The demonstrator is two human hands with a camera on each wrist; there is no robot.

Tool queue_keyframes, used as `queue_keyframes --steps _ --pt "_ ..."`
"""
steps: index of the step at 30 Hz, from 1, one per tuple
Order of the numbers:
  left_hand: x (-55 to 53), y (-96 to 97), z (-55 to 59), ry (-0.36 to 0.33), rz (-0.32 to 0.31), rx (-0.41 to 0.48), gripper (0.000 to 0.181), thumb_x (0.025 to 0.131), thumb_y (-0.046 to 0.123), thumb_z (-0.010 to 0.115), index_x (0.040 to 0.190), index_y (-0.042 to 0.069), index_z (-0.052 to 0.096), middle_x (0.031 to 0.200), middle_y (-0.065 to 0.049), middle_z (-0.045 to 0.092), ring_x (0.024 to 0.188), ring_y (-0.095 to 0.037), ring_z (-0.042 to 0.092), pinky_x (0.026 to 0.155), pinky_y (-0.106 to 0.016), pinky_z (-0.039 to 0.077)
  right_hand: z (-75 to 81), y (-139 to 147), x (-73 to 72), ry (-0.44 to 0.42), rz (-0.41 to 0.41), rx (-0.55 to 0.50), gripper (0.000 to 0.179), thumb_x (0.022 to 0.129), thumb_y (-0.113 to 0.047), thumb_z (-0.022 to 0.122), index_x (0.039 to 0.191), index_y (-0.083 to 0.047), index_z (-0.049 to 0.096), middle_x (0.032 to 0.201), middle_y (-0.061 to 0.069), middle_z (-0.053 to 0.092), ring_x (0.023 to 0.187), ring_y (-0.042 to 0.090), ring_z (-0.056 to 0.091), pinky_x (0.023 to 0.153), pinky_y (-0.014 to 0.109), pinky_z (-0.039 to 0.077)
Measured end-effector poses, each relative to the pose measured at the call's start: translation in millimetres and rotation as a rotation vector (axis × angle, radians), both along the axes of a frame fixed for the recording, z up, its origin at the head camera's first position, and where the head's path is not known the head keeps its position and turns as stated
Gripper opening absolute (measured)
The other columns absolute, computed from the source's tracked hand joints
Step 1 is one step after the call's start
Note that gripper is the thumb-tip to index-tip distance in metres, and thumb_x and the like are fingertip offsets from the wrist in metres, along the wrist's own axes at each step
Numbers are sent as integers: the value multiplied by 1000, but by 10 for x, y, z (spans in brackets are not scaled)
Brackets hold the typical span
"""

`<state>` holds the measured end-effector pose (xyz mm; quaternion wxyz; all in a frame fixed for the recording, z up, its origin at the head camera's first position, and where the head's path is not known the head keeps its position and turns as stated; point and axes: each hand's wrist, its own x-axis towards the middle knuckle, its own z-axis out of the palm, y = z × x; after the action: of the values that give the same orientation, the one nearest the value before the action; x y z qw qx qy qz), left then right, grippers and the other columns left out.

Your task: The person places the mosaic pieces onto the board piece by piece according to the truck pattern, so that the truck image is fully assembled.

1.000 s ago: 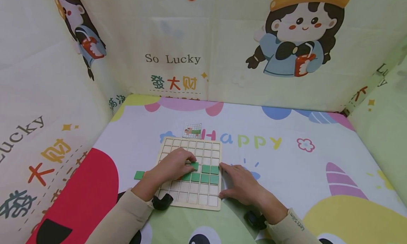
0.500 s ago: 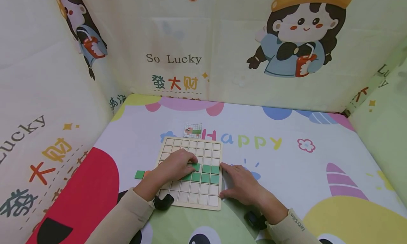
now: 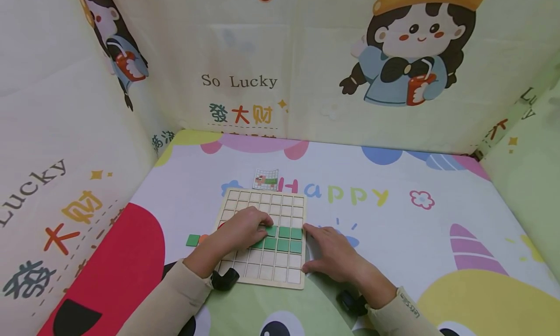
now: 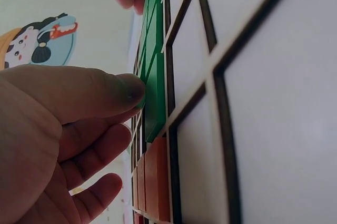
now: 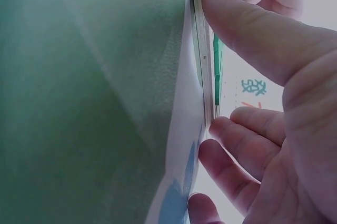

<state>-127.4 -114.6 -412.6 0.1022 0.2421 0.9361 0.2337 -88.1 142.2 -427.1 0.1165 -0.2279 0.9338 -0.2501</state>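
Note:
In the head view, my left hand [image 3: 246, 228] is over a wooden grid board [image 3: 280, 283], its thumb and index finger at a green square tile [image 3: 272, 231]. That tile lies in a cell, level with its neighbours. The left wrist view shows my thumb touching the green tile [image 4: 154, 97], with orange tiles [image 4: 157, 182] just below. Several more green tiles [image 3: 295, 247] fill cells to the right. My right hand [image 3: 334, 253] rests along the board's right edge, thumb and index fingertip touching it, fingers spread. My left hand hides some cells.
A small picture card [image 3: 265, 179] with a gridded pattern lies beyond the board. Left of the board are a loose green tile [image 3: 193, 240] and an orange tile [image 3: 203, 239], partly behind my left wrist. A printed cloth [image 3: 376, 219] covers the table.
The green tile at my left fingertips has gone from lying askew to lying flat in its cell. My left hand has shifted very slightly; my right hand keeps its place.

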Motion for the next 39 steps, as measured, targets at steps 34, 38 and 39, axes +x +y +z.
queue_keyframes --steps 34,38,39 --pt "-10 -24 -57 -54 53 74 20 90 5 68 109 9 74 105 1 71 106 -22 61 92 -40 50 2 6 7 1 4 -17 91 74 -37 88 147 -4 46 139 13 56 124 34 49 102 56 39" --pt "-10 -11 -54 -56 55 77 21 90 5 69 110 8 74 105 0 71 106 -22 61 92 -40 50 -4 14 9 12 6 -18 91 74 -37 89 147 -4 46 138 14 57 123 35 49 101 56 40" --pt "-8 -5 -51 -57 60 77 21 89 5 69 110 8 74 105 0 71 106 -22 61 92 -40 50 -6 16 10 13 5 -18 91 74 -37 89 147 -4 46 138 14 57 123 35 49 100 56 40"
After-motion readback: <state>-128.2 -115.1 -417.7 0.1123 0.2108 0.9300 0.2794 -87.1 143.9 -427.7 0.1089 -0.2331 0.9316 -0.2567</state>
